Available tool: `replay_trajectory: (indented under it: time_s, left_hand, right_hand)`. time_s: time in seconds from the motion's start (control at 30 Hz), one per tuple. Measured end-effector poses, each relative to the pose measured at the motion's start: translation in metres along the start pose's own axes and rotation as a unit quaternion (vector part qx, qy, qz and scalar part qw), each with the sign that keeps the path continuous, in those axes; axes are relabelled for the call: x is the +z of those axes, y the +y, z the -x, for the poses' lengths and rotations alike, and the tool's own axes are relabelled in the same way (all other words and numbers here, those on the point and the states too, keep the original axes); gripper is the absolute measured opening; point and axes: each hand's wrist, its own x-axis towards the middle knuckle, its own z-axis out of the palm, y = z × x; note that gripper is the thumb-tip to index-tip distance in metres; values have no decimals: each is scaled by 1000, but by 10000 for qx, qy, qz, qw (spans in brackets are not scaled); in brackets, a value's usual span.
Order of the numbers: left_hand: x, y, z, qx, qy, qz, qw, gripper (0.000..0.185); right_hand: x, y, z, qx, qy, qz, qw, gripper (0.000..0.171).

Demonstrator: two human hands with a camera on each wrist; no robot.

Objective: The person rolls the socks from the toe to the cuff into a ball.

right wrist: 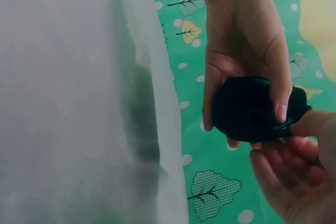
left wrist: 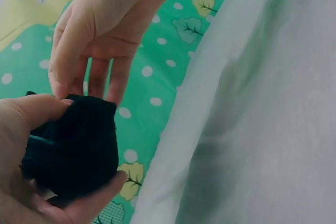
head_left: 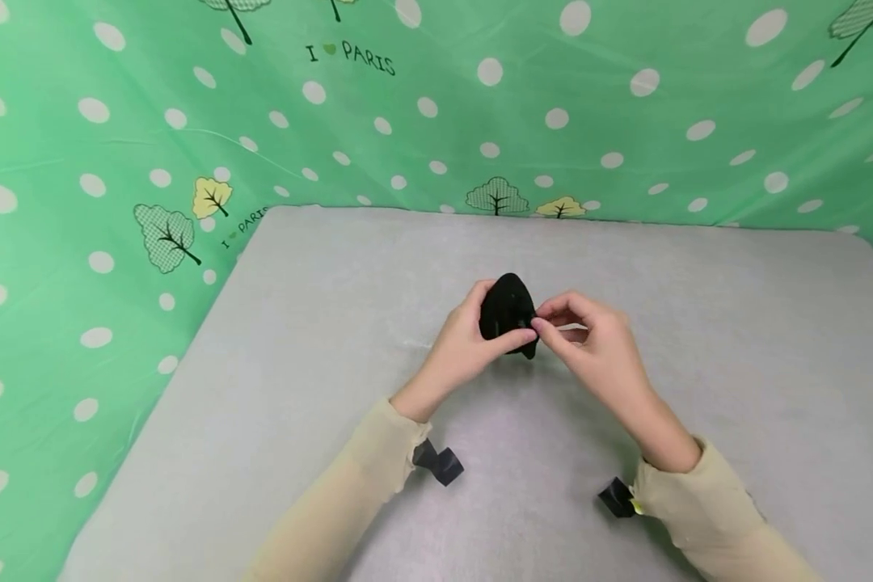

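Note:
A small black object (head_left: 508, 301) with a rounded, pointed end is held up over the middle of the table; its exact kind cannot be told. My left hand (head_left: 466, 339) grips it from the left, thumb across its near face and fingers behind. On the right, my right hand (head_left: 602, 343) pinches the edge of the object between thumb and fingertips, close to the left thumb tip. The left wrist view shows the black object (left wrist: 79, 145) with dark, fabric-like folds. Small corners stick out of the black object (right wrist: 247, 108) beside the right thumb in the right wrist view.
A grey table (head_left: 320, 323) lies beneath both hands. Green polka-dot cloth (head_left: 407, 137) with trees hangs behind it and along its left side. Black wrist cameras (head_left: 447, 466) show below the beige sleeves (head_left: 364, 477).

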Motion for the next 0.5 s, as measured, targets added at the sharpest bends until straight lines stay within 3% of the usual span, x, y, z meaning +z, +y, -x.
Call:
replay_trajectory:
  time_s: [0.13, 0.3, 0.4, 0.5]
  left_hand:
    - [2, 0, -4, 216, 370, -354, 9985, 50]
    - [1, -1, -7, 383, 667, -443, 9961, 42]
    - [0, -1, -6, 424, 579, -537, 9960, 42]
    - [1, 1, -1, 468, 244, -817, 9953, 47]
  right_hand:
    - [2, 5, 0, -950, 108, 350, 9948, 8]
    - [4, 9, 1, -1804, -108, -96, 9835, 14]
    - [6, 7, 4, -1837, -135, -246, 9826, 13]
    - [6, 6, 6, -1335, 52, -100, 9910, 11]
